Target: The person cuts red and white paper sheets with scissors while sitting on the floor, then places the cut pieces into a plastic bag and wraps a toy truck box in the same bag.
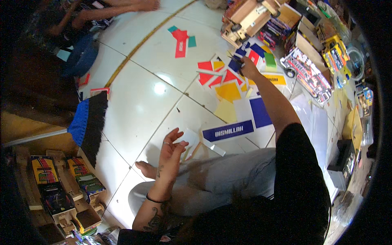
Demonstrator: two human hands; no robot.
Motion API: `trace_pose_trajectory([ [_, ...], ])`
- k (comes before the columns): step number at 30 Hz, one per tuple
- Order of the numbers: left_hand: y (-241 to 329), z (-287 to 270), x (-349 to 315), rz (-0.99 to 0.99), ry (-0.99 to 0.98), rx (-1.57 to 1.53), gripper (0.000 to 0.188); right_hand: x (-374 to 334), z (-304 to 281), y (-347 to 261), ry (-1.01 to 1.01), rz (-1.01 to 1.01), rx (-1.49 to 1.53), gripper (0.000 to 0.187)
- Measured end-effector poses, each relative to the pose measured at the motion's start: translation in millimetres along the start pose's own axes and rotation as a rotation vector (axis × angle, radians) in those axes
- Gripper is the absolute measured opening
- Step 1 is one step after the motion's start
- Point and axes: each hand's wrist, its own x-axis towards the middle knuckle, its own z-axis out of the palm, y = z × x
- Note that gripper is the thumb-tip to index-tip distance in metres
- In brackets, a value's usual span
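Note:
My left hand (168,153) is raised above my crossed legs, its loosely curled fingers apart and nothing visible in them. My right hand (248,67) reaches far forward over scattered paper scraps. Its fingers are closed at a small dark thing (235,63), too blurred to name. Around it lie red scraps (205,78), a yellow piece (228,92) and a green piece (270,60). Closer to me, a dark blue strip with white lettering (228,131) lies beside a plain blue sheet (260,112). A white paper piece (190,137) is partly behind my left hand.
Wooden toy trucks (249,20) and a decorated truck (309,75) crowd the far right. More toy truck bodies (51,192) stand at the near left. A red and teal scrap group (180,43) lies farther off. Another person's arm (110,12) shows at the top left.

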Motion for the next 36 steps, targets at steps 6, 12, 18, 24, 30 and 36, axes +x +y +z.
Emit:
trace_pose_trajectory([
  [6, -8, -1, -2, 0.024, -0.004, -0.057, 0.049, -30, -35, 2, 0.011, -0.106, 0.008, 0.041],
  [12, -28, -1, 3, 0.090, 0.057, 0.098, 0.047, -43, 4, -39, 0.044, -0.020, -0.230, 0.058],
  [18, -25, -1, 6, 0.056, 0.003, 0.153, 0.048, -34, 28, -49, 0.054, 0.158, -0.195, 0.061],
  [24, -16, 1, 3, 0.055, 0.007, 0.081, 0.049, -33, 30, -13, 0.240, 0.156, -0.036, 0.040],
  [30, -21, -1, 6, 0.087, 0.020, 0.085, 0.047, -27, -54, -10, 0.276, 0.156, 0.330, 0.042],
  [36, -25, -1, 6, 0.093, 0.050, 0.073, 0.047, -69, -156, -51, 0.249, -0.078, 0.790, 0.038],
])
